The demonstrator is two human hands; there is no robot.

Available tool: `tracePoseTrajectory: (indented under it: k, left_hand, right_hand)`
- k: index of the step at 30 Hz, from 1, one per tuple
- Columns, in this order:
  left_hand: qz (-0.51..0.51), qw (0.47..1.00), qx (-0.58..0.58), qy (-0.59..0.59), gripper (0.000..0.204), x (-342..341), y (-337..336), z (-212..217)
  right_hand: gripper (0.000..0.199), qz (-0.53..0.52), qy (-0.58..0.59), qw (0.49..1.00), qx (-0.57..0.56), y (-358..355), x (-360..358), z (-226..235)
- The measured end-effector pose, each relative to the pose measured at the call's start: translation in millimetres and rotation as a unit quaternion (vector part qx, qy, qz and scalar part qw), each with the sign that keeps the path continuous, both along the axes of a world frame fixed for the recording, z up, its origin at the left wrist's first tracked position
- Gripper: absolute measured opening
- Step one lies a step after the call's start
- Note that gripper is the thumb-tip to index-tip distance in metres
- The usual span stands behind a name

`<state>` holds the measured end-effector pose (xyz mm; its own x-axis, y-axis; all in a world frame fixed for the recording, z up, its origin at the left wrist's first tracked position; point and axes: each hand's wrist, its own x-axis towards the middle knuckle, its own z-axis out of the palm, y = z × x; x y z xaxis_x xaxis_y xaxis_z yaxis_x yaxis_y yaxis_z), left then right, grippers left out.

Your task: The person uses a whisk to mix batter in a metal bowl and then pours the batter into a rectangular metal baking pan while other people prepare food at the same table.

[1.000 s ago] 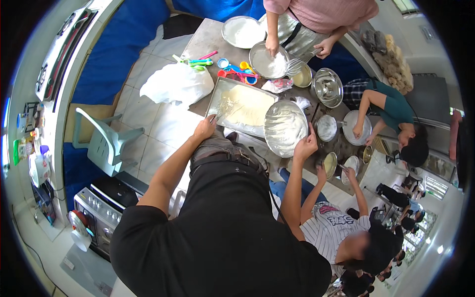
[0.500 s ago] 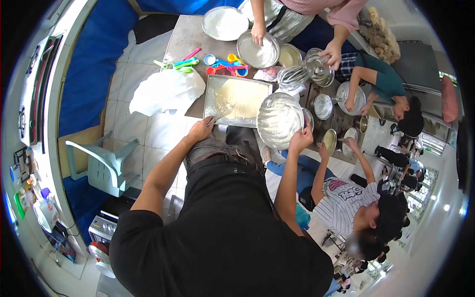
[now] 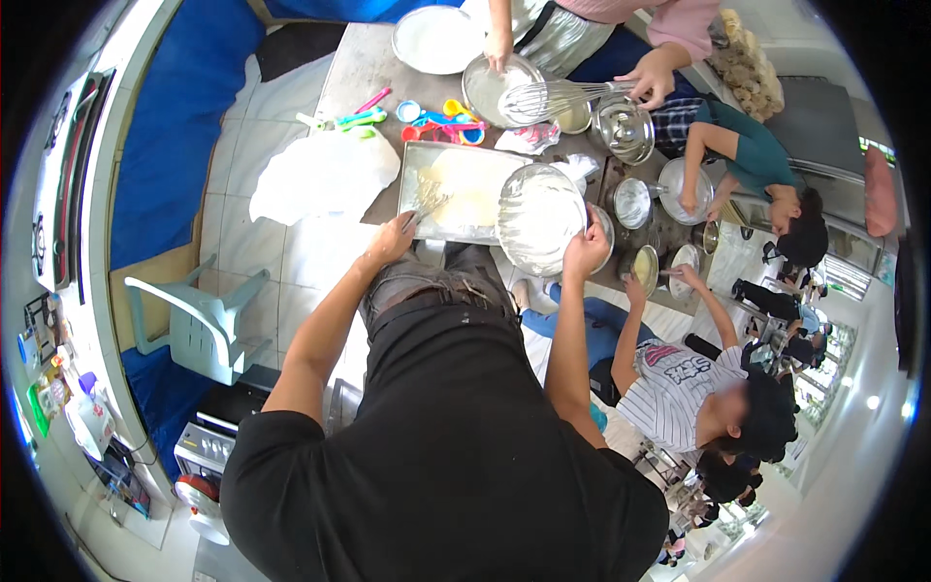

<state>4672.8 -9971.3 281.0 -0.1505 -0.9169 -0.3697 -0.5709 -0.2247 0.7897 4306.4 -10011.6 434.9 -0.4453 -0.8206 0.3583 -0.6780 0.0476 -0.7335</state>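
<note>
My left hand [image 3: 391, 238] is closed round the handle of a wire whisk [image 3: 427, 205], whose wires reach into pale batter [image 3: 472, 197] in a rectangular metal baking pan [image 3: 408, 175]. By its right-hand rim, my right hand [image 3: 586, 250] grips a round steel mixing bowl [image 3: 539, 221]. White batter smears coat the bowl's inside. It is tilted and overlaps the pan's right end; whether they touch I cannot tell.
Colourful measuring spoons and cups [image 3: 441, 124] lie behind the pan, a white plastic bag [image 3: 325, 177] to its left. Across the table, a person in pink holds a large whisk [image 3: 558, 100]. Other people handle bowls [image 3: 679, 191] at right. A pale chair [image 3: 202, 315] stands at left.
My left hand and whisk have shifted slightly left. The bowl has moved a little left and covers more of the pan's right end. The person in pink has raised their whisk leftward.
</note>
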Motion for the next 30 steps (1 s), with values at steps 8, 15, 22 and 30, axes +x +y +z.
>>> tracePoseTrajectory:
  k: [8,15,22,30]
  left_hand:
    - [0.001,1.0,0.015,0.008,0.048,-6.3,-2.7,5.1]
    - [-0.043,0.999,0.004,0.006,0.046,-17.7,-17.4,80.4]
    - [-0.151,0.978,-0.138,0.04,0.046,-60.8,-47.8,121.9]
    - [-0.199,0.968,-0.126,-0.087,0.045,-95.7,-42.2,88.8]
  right_hand:
    - [0.03,0.005,0.022,0.998,0.053,-4.3,0.7,-8.2]
    - [0.031,0.028,-0.009,0.999,0.022,0.0,4.1,-18.8]
    - [0.029,0.084,-0.041,0.996,0.001,-6.0,29.1,-5.9]
    - [0.027,0.072,-0.067,0.995,-0.008,-14.3,61.9,21.4]
